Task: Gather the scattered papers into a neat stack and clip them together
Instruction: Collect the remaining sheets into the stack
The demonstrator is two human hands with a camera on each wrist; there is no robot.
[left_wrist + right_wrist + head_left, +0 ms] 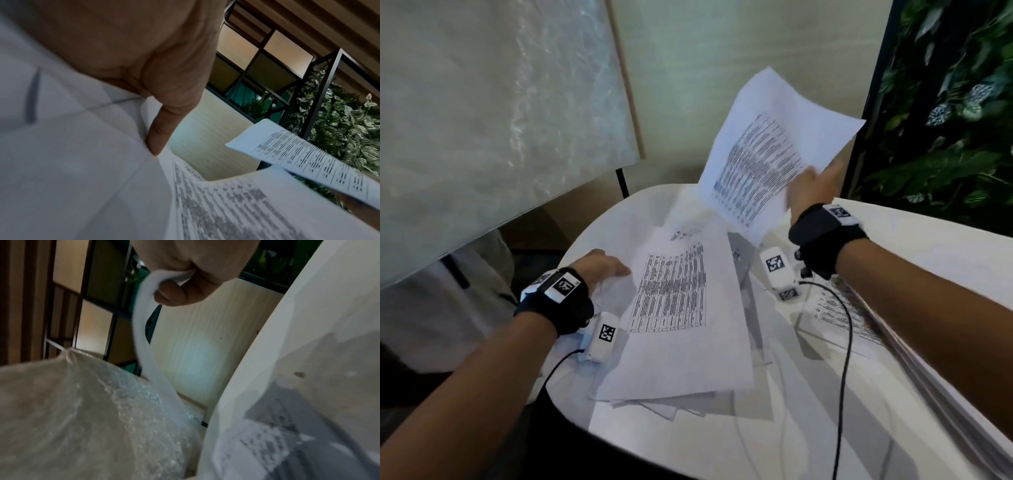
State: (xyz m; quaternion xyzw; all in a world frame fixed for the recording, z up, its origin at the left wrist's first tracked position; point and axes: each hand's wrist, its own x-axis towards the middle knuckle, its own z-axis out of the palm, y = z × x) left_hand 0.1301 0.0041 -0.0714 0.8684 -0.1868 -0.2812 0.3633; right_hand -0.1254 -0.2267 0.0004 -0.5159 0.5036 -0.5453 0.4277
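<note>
Right now the right hand (812,192) is lifted over the far right part of the round white table (599,226), pinching a white printed sheet with a dense black data table (774,150) by its near right edge. In the right wrist view the thumb and curled fingers (174,295) clamp the sheet's bent edge, and the paper hangs clear of the tabletop, tilted, not touching the pile. The left hand (599,270) sits at the left side of the table, fingers extended and resting on the left edge of the loose pile of white printed papers (681,315); the left wrist view shows a straight finger (162,129) pressing on a sheet. The pile lies mid-table, sheets fanned and misaligned, corners sticking out at the near end. More printed sheets (842,315) lie to the right under the right forearm. A bubble-wrapped panel (493,113) leans far left; a green leafy plant wall (955,113) stands far right.
</note>
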